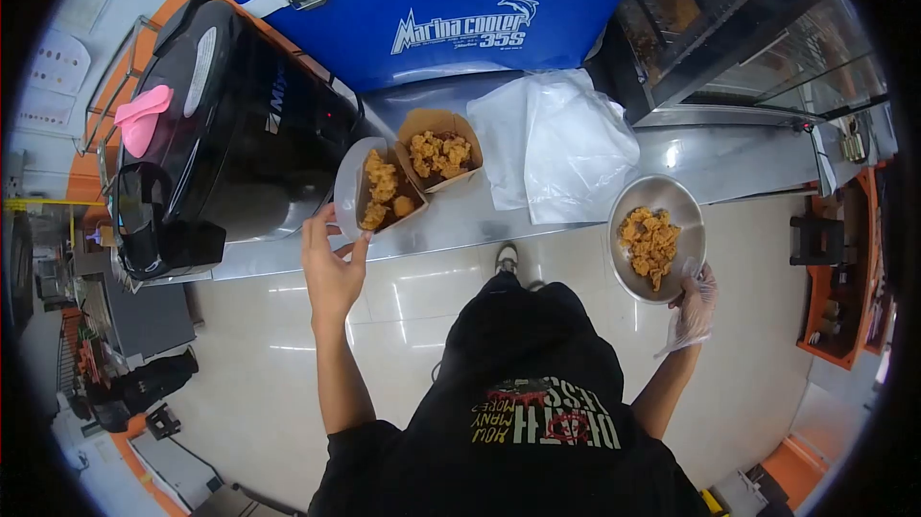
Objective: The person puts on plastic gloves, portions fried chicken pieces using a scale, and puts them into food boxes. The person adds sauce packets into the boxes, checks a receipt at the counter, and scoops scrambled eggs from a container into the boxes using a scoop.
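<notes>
My bare left hand (pixel 333 263) grips the near corner of a paper food box (pixel 411 218), thumb in front and fingers along its pale raised flap (pixel 351 181). Pieces of fried chicken (pixel 381 189) lie inside that box. Touching it on the right is a second open paper box (pixel 422 121), also with fried chicken (pixel 441 153) in it. My right hand (pixel 696 298), in a clear plastic glove, holds a round metal bowl (pixel 624 272) by its rim, beyond the counter's front edge. More fried chicken (pixel 651 241) sits in the bowl.
A black rice cooker (pixel 249 124) with a pink scoop (pixel 144 120) on top stands left on the metal counter (pixel 672 151). Behind are a blue cooler (pixel 460 28) and white plastic bags (pixel 566 148). A glass display cabinet (pixel 758 47) stands at the right.
</notes>
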### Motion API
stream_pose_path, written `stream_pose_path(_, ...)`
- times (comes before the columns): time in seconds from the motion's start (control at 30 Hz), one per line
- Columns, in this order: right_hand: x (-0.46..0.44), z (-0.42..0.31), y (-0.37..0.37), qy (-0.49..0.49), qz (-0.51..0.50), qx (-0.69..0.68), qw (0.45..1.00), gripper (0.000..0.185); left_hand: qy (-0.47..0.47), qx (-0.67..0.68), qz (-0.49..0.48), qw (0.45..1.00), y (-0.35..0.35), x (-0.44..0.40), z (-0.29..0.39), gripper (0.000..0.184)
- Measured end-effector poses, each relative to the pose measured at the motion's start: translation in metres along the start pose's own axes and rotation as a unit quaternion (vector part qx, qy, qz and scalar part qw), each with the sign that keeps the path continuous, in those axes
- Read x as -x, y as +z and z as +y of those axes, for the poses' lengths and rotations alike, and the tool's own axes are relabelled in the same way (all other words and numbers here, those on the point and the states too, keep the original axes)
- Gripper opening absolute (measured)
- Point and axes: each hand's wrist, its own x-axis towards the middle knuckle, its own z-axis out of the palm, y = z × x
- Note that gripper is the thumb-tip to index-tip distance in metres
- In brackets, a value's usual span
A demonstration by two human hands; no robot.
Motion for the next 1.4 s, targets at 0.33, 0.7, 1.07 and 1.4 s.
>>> stream_pose_path(0.33,-0.04,0.006,-0.033,0.011,0.043,-0.004,0.999,0.041,0.097,-0.093,0.128,0.983,0.01,0.013,0.019,0.051)
stream_pose_path(0.7,-0.151,0.013,-0.216,-0.003,0.18,-0.096,0.979,0.042,-0.028,0.415,-0.094,0.905,0.136,0.066,0.189,0.062)
stream_pose_path(1.07,-0.329,-0.029,-0.409,-0.01,0.226,-0.119,0.967,0.036,-0.251,0.412,-0.086,0.872,0.43,0.086,0.277,0.052)
stream_pose_path(1.4,-0.427,-0.08,-0.497,-0.075,0.209,-0.165,0.961,0.032,-0.257,0.435,0.262,0.822,0.381,0.019,0.174,0.054)
